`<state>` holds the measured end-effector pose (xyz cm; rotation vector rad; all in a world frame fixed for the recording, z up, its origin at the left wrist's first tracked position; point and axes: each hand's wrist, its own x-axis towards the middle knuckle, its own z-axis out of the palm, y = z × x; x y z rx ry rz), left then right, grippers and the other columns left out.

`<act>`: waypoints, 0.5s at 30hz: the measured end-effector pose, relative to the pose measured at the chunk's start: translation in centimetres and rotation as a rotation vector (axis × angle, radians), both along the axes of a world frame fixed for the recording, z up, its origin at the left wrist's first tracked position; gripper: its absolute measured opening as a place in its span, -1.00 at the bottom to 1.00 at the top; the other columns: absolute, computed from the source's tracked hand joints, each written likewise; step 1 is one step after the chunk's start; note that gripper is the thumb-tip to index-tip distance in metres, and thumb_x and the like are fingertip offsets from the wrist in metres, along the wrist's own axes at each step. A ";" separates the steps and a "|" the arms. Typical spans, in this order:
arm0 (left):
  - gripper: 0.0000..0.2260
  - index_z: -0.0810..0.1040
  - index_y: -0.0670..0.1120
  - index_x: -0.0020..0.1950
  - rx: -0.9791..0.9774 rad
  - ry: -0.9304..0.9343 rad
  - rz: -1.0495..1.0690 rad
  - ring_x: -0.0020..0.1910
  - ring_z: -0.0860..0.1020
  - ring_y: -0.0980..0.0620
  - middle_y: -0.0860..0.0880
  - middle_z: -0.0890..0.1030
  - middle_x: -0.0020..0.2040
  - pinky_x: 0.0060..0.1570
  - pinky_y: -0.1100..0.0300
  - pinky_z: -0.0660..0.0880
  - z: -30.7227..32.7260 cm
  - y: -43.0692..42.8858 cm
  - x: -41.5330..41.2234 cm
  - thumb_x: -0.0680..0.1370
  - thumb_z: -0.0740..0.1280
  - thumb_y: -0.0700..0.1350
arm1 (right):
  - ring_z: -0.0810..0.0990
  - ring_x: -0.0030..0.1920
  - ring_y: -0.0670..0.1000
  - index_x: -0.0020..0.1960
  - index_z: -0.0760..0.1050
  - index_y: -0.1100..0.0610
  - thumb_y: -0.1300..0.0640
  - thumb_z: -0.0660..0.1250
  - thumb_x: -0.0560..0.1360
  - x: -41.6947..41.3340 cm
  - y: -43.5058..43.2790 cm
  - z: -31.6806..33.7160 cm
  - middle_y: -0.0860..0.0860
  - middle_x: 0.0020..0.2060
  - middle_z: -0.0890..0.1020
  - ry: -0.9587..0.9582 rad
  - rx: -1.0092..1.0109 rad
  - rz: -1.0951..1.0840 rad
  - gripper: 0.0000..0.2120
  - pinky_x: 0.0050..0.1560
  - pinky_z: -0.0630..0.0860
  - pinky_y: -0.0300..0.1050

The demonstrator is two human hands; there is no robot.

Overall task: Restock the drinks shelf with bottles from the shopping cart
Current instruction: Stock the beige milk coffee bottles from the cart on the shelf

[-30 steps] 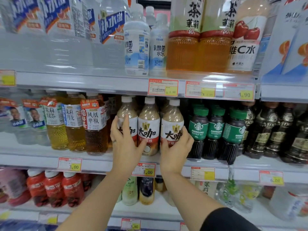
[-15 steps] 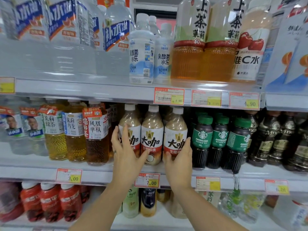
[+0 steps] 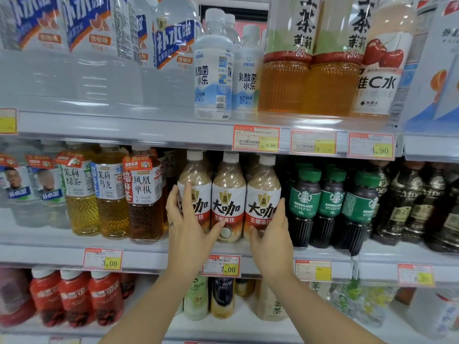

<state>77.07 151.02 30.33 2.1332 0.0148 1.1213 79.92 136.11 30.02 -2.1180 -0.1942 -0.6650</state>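
View from head height of a shop's drinks shelf (image 3: 149, 255), with two bare forearms reaching in from the near edge.

On the middle level, three milk-coffee bottles with white caps and red-and-white labels stand upright in a front row, touching each other: the left bottle (image 3: 196, 180), the middle bottle (image 3: 228, 194) and the right bottle (image 3: 263, 192). Dim shapes stand behind them, too dark to count.

The left hand (image 3: 186, 232) lies wide and flat on the left bottle's label, fingers straight and spread, thumb reaching toward the middle bottle. The right hand (image 3: 272, 234) is wide too – fingers straight up along the right bottle's right side, thumb across its lower front. Together the two hands bracket the row of three.

Just left of the row stand three tea bottles (image 3: 110, 194) with yellow to brown liquid, then two clear bottles (image 3: 17, 189) farther left. Just right stand three green-capped coffee bottles (image 3: 332, 202), then dark bottles too blurred to count.

The level above holds three large blue-labelled bottles (image 3: 96, 50), two white bottles (image 3: 213, 80), two big amber tea bottles (image 3: 285, 70) and one cherry-labelled bottle (image 3: 377, 70). Three red bottles (image 3: 74, 299) sit on the level below – at the left. A price tag (image 3: 221, 266) reading 7.00 hangs between the wrists.
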 end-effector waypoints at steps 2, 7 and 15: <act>-0.04 -0.17 0.19 0.49 0.000 -0.001 0.004 0.50 0.02 -0.09 0.00 -0.12 0.50 0.36 -0.12 0.28 -0.1 -0.1 0.0 0.37 0.49 0.05 | 0.57 0.08 0.07 0.52 -0.13 0.04 0.14 0.34 0.48 0.0 0.0 0.0 0.08 0.30 0.37 -0.011 -0.009 -0.016 -0.19 -0.04 0.54 -0.04; -0.04 -0.15 0.13 0.51 0.005 0.002 0.019 0.50 0.03 -0.09 -0.04 -0.10 0.50 0.37 -0.03 0.17 -0.2 0.0 0.1 0.37 0.49 0.05 | 0.58 0.07 0.06 0.50 -0.06 -0.01 0.13 0.38 0.45 0.4 0.1 -0.1 0.06 0.28 0.40 -0.024 0.001 -0.022 -0.20 -0.04 0.57 0.04; -0.08 -0.11 0.13 0.51 0.034 0.037 0.058 0.50 0.05 -0.14 -0.06 -0.10 0.51 0.35 -0.10 0.22 -0.1 -0.2 -0.3 0.38 0.48 0.03 | 0.56 0.14 0.00 0.51 -0.24 -0.04 0.11 0.35 0.48 0.0 -0.3 -0.2 0.05 0.40 0.29 -0.009 -0.024 0.065 -0.12 0.06 0.57 0.02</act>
